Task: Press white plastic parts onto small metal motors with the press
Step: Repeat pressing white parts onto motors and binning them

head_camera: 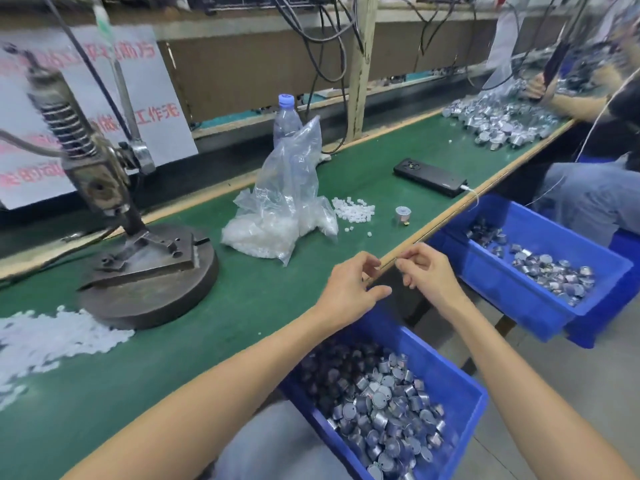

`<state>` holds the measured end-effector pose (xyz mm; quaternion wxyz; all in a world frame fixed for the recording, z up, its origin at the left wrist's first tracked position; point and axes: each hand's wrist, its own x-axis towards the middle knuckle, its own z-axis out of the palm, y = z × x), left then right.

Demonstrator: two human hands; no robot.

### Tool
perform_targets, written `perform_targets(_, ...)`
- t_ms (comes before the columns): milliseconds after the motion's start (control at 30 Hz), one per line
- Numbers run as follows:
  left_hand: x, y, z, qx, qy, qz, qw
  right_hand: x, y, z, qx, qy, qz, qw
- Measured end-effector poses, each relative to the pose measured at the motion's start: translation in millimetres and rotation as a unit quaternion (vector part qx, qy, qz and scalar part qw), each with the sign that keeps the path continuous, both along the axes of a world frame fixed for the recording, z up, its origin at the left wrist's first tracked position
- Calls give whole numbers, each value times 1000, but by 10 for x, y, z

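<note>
My left hand point(349, 289) hovers over the green table's front edge, fingers bent and apart, nothing in it. My right hand point(427, 271) is just to its right, thumb and forefinger close together; I cannot see whether they pinch anything. A blue bin point(462, 381) of small metal motors point(381, 403) sits below my arms. One motor point(401, 214) stands alone on the table beyond my hands. Loose white plastic parts point(353, 209) lie next to a clear bag point(277, 223) of more. The hand press point(114, 202) on its round base point(149, 296) stands to the left, with nothing visible in its fixture.
A heap of white parts point(52, 337) lies at the left front. A black phone point(429, 181) on a cable and a water bottle point(285, 116) are on the table. A second blue bin point(519, 303) holds motors. Another person point(588, 195) sits at the right by a motor pile point(498, 123).
</note>
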<state>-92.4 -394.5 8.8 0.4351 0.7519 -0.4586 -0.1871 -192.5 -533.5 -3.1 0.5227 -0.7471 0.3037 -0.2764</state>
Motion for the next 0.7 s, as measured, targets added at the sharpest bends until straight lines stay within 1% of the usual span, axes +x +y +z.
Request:
perform_targets(133, 438, 514, 403, -31, -51, 48, 997, 445, 292, 440, -20, -39, 76, 996)
perform_targets(333, 1121, 1627, 899, -16, -137, 177, 974, 1328, 1008, 841, -51, -53, 226, 971)
perform_targets(433, 1350, 2238, 1129, -23, -132, 234, 963, 1760, 1481, 959, -60, -70, 296, 951)
perform_targets(500, 1465, 2626, 1258, -27, -136, 281, 950, 2015, 1820, 1045, -71, -80, 342, 934)
perform_targets(600, 1539, 3228, 1398, -25, -159, 357, 920, 2341, 2372, 1178, -89, -77, 420, 900)
perform_targets(700, 1545, 3867, 1478, -15, -177, 423, 888, 2628, 2968, 1328, -99, -94, 482, 866)
